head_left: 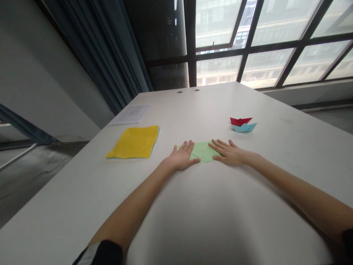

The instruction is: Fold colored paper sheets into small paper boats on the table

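A light green sheet of paper (202, 150) lies flat on the white table (209, 206). My left hand (182, 156) rests on its left end, palm down with fingers stretched out. My right hand (228, 151) lies flat on its right end, fingers spread. Neither hand grips anything; both press the sheet against the table.
A stack of coloured sheets with yellow on top (135, 141) lies to the left. Behind it is a printed white page (131, 114). A red paper boat (240, 120) and a light blue paper boat (245, 127) sit at the right. Windows and a dark curtain stand beyond the table.
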A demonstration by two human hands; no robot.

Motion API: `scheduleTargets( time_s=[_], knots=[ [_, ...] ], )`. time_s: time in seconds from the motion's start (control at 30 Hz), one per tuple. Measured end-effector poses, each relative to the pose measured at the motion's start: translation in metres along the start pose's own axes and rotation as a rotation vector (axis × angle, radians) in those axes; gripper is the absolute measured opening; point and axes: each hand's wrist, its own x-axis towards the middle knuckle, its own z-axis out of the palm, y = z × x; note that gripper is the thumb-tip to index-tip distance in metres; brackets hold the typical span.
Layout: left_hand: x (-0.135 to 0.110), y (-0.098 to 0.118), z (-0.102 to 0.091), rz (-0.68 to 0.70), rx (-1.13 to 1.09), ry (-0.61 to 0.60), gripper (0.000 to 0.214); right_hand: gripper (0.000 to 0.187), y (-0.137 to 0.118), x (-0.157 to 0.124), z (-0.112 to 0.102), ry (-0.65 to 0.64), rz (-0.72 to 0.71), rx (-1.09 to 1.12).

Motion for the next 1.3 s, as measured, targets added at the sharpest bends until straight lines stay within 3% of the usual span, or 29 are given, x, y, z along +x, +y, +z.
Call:
scheduleTargets(
  time_s=[0.2,0.4,0.53,0.8,0.97,1.17,1.3],
  knots=[
    [-0.005,-0.027,-0.012,-0.084,-0.025,-0.106,0.106,0.075,0.015,-0.002,-0.002,-0.004,-0.01,0.042],
    [-0.007,-0.027,-0.013,-0.088,-0.024,-0.129,0.109,0.091,0.011,-0.003,-0.014,0.015,-0.043,0.031],
    [-0.006,-0.028,-0.012,-0.082,-0.035,-0.109,0.107,0.073,0.008,-0.003,-0.026,0.123,-0.106,0.062],
    [-0.006,-0.032,-0.012,-0.061,-0.053,-0.118,0.106,0.032,0.002,-0.004,-0.04,0.127,-0.254,0.117],
    [-0.006,-0.039,-0.026,-0.03,-0.196,-0.101,0.087,0.032,0.001,0.0,-0.038,0.285,-0.199,0.248],
    [-0.013,-0.034,-0.048,0.211,-0.476,0.02,0.059,0.034,0.012,0.007,-0.033,0.486,-0.095,0.599],
    [-0.012,-0.025,-0.05,0.251,-0.44,0.216,0.037,0.036,0.019,0.013,-0.028,0.55,-0.006,0.733]
  ],
)
